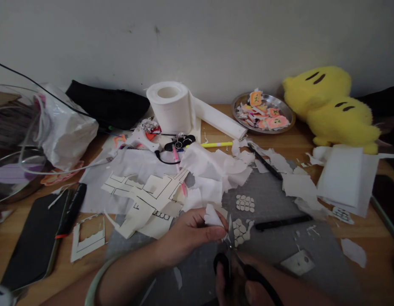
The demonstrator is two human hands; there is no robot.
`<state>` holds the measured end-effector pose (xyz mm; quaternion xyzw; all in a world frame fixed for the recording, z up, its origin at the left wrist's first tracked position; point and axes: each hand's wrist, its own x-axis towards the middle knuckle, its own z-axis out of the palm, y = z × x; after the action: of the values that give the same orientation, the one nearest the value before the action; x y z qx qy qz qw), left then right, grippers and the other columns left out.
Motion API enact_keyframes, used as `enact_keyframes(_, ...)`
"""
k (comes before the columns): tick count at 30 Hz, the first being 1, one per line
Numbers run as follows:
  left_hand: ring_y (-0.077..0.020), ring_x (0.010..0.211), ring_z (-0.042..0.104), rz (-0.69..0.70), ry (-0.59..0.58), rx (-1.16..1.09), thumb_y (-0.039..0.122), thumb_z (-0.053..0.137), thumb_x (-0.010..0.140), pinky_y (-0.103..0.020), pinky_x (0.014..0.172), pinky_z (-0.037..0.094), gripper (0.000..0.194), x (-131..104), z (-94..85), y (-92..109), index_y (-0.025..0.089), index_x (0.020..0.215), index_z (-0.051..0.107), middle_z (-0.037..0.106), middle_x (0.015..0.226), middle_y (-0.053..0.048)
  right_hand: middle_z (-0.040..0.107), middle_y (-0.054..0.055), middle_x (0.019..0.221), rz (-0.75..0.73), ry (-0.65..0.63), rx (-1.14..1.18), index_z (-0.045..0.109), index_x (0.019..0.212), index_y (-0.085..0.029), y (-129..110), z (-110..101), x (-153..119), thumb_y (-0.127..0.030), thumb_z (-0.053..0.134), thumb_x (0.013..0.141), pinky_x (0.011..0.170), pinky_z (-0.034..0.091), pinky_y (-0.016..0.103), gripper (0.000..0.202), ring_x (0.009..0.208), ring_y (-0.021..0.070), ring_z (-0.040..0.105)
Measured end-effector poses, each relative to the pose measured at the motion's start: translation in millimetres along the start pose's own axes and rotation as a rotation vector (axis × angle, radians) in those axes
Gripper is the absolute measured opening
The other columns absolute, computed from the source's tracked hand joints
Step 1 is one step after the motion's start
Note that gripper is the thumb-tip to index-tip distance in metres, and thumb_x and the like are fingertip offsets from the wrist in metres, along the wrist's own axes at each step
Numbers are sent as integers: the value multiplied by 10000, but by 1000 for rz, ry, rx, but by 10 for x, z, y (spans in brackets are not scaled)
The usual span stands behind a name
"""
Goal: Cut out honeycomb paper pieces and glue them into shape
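Now my left hand (187, 231) pinches a small white paper scrap (212, 216), while my right hand (238, 284) grips black-handled scissors (230, 244) cutting it over the grey mat (280, 250).

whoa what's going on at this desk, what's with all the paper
A person is cutting paper at a cluttered wooden table. Their left hand pinches a small white paper scrap while the right hand works black-handled scissors, blades at the scrap's edge, over a grey cutting mat. Torn white paper, cut-out sheets, a toilet roll, a metal dish of coloured cut-outs and a yellow plush toy lie around.
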<state>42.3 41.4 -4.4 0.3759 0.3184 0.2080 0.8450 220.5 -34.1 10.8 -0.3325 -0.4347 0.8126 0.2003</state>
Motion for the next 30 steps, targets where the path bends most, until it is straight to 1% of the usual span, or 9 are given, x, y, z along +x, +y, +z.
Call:
enact_keyframes(4, -107, 640, 492, -13, -13, -13, 359, 729, 706, -225, 643, 363, 240, -13, 7, -5, 132, 721, 651, 568, 669, 2, 566, 74, 863, -36, -33, -25, 555, 1002, -124, -14, -6, -3, -739, 384, 782, 747, 457, 316, 676, 755, 160, 528)
enact_keyframes(9, -103, 639, 503, -16, 1, -18, 363, 740, 695, -219, 635, 367, 237, -6, 5, -7, 137, 719, 673, 583, 675, 0, 553, 70, 885, -3, -19, -40, 570, 970, -140, -35, -10, -14, -689, 428, 802, 728, 459, 302, 591, 773, 160, 513)
enact_keyframes(13, -107, 647, 507, -21, -14, 21, 367, 746, 687, -223, 643, 367, 244, -1, 8, 3, 132, 685, 681, 591, 663, -6, 560, 72, 895, -3, -3, -29, 563, 960, -146, -40, 1, 9, -634, 464, 824, 729, 457, 290, 516, 800, 163, 519)
enact_keyframes(15, -114, 660, 517, -29, -24, 49, 371, 744, 689, -231, 656, 370, 250, -4, 9, 9, 128, 689, 685, 606, 671, -15, 553, 67, 876, -29, 1, -37, 555, 930, -139, -48, 3, 19, -650, 465, 813, 722, 447, 282, 532, 785, 157, 509)
enact_keyframes(17, -121, 670, 526, -30, -32, 60, 378, 742, 688, -240, 667, 373, 257, -7, 7, 10, 127, 696, 689, 617, 683, -21, 532, 45, 812, -47, -3, -49, 539, 879, -135, -59, 4, 23, -695, 461, 782, 709, 432, 273, 573, 740, 142, 486)
enact_keyframes(19, -128, 677, 532, -27, -31, 60, 381, 740, 688, -247, 668, 372, 258, -10, 1, 6, 129, 705, 690, 623, 697, -24, 508, 21, 753, -26, 5, -65, 511, 836, -144, -66, 7, 23, -716, 482, 751, 678, 414, 260, 580, 696, 128, 468)
enact_keyframes(22, -135, 689, 539, -28, -16, 49, 373, 729, 703, -253, 662, 369, 241, -11, -6, -7, 138, 738, 689, 632, 726, -26, 491, 1, 722, 60, 40, -41, 467, 811, -159, -67, 19, 34, -678, 537, 747, 618, 378, 231, 527, 653, 108, 454)
enact_keyframes(25, -120, 681, 516, 2, 9, 11, 344, 740, 695, -240, 649, 359, 218, -7, -4, -15, 149, 768, 673, 615, 741, -9, 474, -14, 709, 129, 59, 21, 454, 794, -165, -62, 28, 57, -643, 593, 729, 592, 359, 216, 502, 634, 95, 436)
enact_keyframes(30, -103, 624, 461, 31, 39, -36, 363, 757, 669, -225, 609, 339, 269, 8, 5, -12, 143, 758, 630, 555, 683, 13, 492, -8, 691, 142, 43, -8, 471, 787, -162, -21, 7, 48, -650, 534, 770, 594, 374, 227, 492, 620, 101, 456)
